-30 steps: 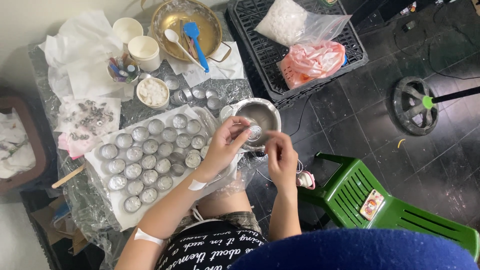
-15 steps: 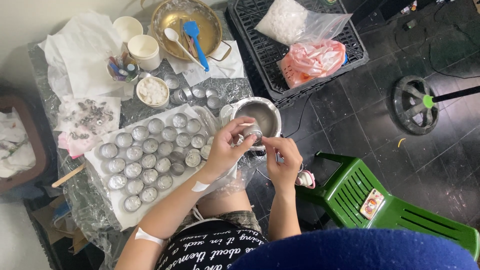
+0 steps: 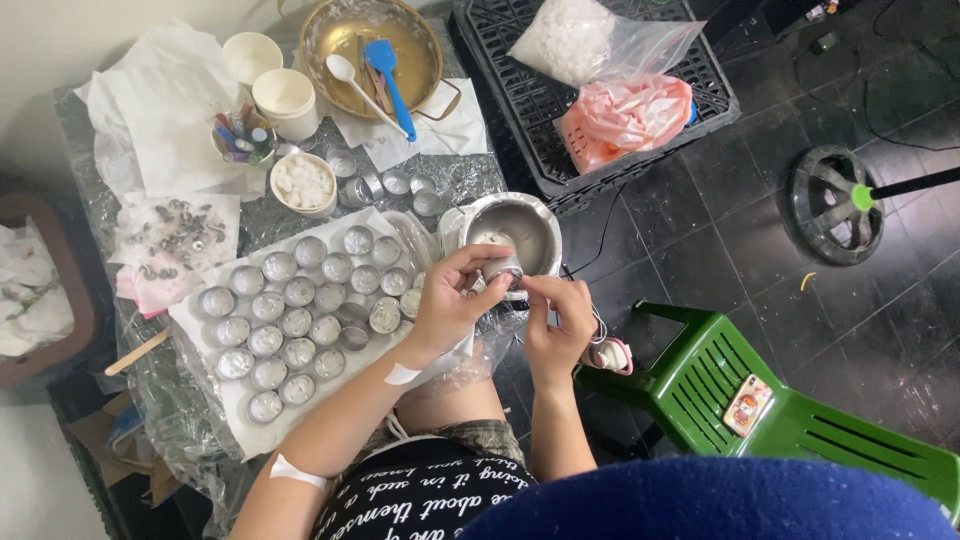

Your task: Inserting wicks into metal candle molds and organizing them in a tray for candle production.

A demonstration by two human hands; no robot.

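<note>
Head view shows the left hand (image 3: 448, 305) and right hand (image 3: 560, 325) both pinching one small round silver metal cup (image 3: 500, 271), best kept level, just before the steel pot (image 3: 508, 232).

I work in a makeshift home candle workshop: foil-wrapped counter (image 3: 470, 180), rows of tealight cups (image 3: 300, 320), black crate (image 3: 560, 160) at one o'clock.
</note>
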